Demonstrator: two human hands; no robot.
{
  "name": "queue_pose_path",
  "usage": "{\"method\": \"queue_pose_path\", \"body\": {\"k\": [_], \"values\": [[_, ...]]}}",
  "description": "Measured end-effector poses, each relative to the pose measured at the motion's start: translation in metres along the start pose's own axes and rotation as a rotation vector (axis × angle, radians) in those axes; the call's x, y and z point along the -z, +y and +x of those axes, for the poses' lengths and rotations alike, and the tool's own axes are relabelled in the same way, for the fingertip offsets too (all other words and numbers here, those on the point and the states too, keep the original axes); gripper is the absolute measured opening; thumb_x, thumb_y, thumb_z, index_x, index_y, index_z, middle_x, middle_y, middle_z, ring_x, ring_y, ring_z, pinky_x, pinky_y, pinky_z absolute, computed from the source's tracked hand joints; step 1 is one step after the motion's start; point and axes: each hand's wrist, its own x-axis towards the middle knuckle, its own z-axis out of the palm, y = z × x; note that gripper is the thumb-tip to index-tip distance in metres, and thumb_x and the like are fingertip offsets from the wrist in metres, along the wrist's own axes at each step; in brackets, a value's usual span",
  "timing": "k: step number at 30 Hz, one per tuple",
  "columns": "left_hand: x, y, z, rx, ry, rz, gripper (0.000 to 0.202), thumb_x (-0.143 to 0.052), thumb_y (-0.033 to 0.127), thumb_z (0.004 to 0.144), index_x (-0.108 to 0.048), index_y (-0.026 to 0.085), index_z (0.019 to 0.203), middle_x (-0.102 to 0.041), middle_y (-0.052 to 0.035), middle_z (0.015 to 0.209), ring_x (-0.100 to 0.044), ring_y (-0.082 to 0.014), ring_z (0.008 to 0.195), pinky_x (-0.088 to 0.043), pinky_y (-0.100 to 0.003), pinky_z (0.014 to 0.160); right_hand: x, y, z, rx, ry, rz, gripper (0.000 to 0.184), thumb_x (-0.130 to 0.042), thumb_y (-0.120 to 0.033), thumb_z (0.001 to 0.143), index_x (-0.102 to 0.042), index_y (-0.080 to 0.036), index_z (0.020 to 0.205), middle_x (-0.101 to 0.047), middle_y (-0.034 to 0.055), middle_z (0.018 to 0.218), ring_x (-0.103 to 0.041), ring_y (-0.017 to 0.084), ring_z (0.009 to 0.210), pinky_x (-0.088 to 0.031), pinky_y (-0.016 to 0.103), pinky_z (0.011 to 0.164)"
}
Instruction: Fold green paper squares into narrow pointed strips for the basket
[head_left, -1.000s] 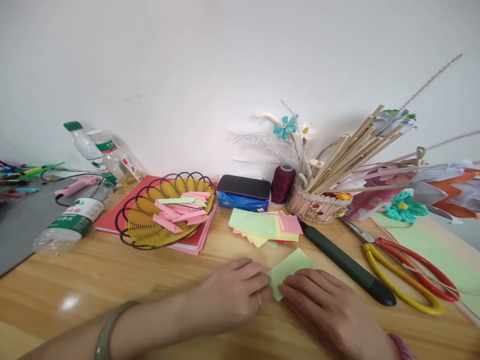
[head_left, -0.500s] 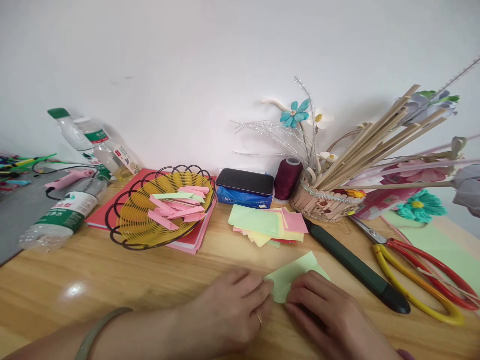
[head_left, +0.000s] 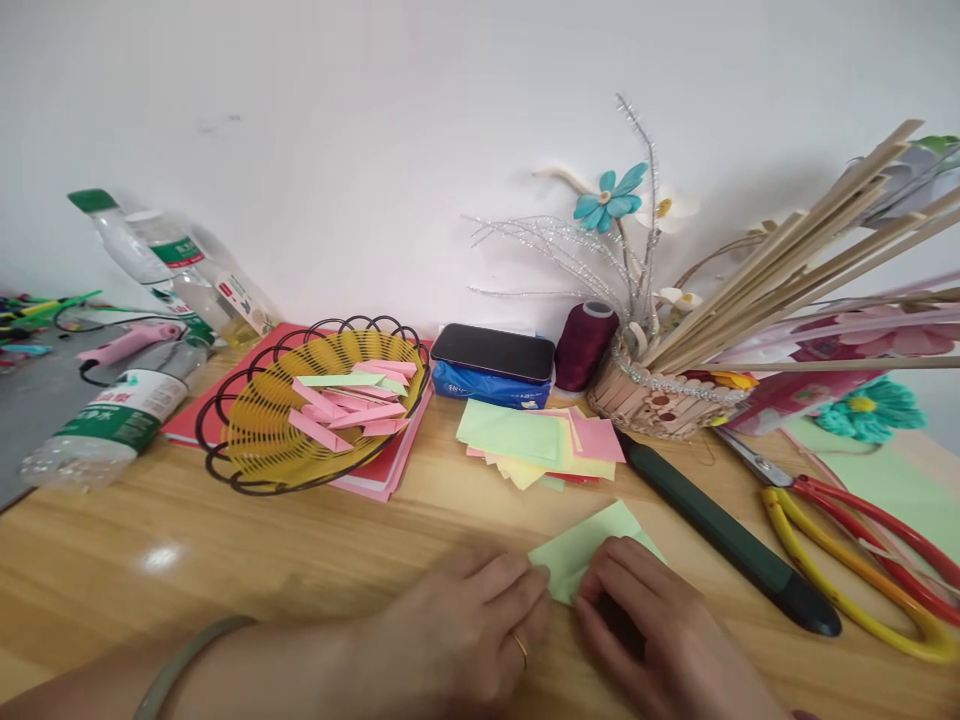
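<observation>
A light green sheet of paper [head_left: 581,545] lies at a slant on the wooden table [head_left: 300,560], its near edge between my two hands. My left hand [head_left: 480,620], with a gold ring and a bangle at the wrist, pinches the paper's left corner. Curled over the near right part of the sheet is my right hand [head_left: 660,610], its thumb and fingertips gripping the paper. The fingers cover the sheet's lower edge, so any fold there is partly hidden. Just beyond lies a loose pile of green, yellow and pink paper [head_left: 514,435].
A yellow basket [head_left: 262,430] with folded pink and green strips sits on red paper at left. Behind are a phone [head_left: 493,352] and a maroon thread spool [head_left: 585,345]. A dark green-handled tool [head_left: 727,530] and scissors [head_left: 847,570] lie right. Plastic bottles [head_left: 112,430] stand and lie left.
The view has shifted slightly, so the background sits a little differently. Both hands stay on the green paper, with the right fingertips moved slightly at its near edge.
</observation>
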Motion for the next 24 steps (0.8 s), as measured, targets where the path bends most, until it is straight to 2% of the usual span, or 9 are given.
{"method": "queue_pose_path", "body": {"k": [6, 12, 17, 24], "values": [[0.006, 0.003, 0.005, 0.009, 0.054, 0.060, 0.029, -0.035, 0.010, 0.089, -0.061, 0.007, 0.101, -0.064, -0.0083, 0.100, -0.057, -0.0172, 0.088, -0.046, -0.027, 0.078, -0.004, 0.001, -0.001, 0.010, 0.061, -0.031, 0.012, -0.044, -0.013, 0.083, -0.046, -0.020, 0.072, -0.051, 0.0010, 0.068, -0.052, 0.013, 0.062, -0.044, 0.024, 0.054], [0.000, 0.007, 0.005, 0.044, 0.069, 0.102, 0.032, -0.033, 0.014, 0.090, -0.063, 0.009, 0.099, -0.064, -0.0077, 0.101, -0.056, -0.0176, 0.090, -0.045, -0.026, 0.079, -0.003, -0.001, 0.003, 0.021, 0.110, -0.058, 0.014, -0.043, -0.014, 0.082, -0.045, -0.020, 0.070, -0.051, 0.0010, 0.066, -0.052, 0.013, 0.059, -0.044, 0.024, 0.052], [-0.007, 0.009, 0.002, 0.069, 0.085, 0.096, 0.029, -0.037, 0.017, 0.088, -0.062, 0.009, 0.100, -0.063, -0.0089, 0.104, -0.055, -0.0176, 0.093, -0.044, -0.026, 0.082, -0.004, -0.001, 0.002, 0.006, 0.118, -0.066, 0.015, -0.043, -0.014, 0.082, -0.045, -0.021, 0.069, -0.051, 0.0005, 0.065, -0.052, 0.013, 0.058, -0.043, 0.024, 0.050], [-0.007, 0.012, 0.004, 0.074, 0.101, 0.106, 0.029, -0.038, 0.013, 0.085, -0.061, 0.007, 0.100, -0.064, -0.0100, 0.102, -0.055, -0.0190, 0.092, -0.044, -0.028, 0.079, -0.003, -0.001, 0.001, 0.002, 0.091, -0.070, 0.014, -0.041, -0.015, 0.083, -0.044, -0.020, 0.070, -0.050, 0.0008, 0.066, -0.051, 0.012, 0.059, -0.043, 0.024, 0.051]]}}
